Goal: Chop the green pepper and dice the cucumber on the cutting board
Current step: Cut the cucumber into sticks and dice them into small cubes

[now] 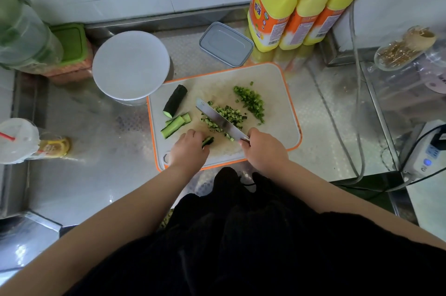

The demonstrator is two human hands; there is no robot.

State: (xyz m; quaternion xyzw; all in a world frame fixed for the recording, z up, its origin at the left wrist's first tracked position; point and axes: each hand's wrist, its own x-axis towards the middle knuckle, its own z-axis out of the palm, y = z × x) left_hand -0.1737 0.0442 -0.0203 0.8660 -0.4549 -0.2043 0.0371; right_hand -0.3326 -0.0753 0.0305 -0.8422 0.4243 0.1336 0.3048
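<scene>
Steel counter [96,175]: cutting board [277,92] bears dark-skinned diced cucumber [224,117].

The cutting board [277,112] is set in the middle of the surface [96,175]. On its left part a big cucumber piece [175,101] is laid, with cucumber strips [175,125] just in front of it. Two piles of small bits are spread on the board: one [223,118] in the middle under the knife [220,119], one [251,102] to the right. A round lid [131,65] is placed behind the board on the left, a small box [225,44] behind it, and three bottles [306,1] behind on the right.
</scene>
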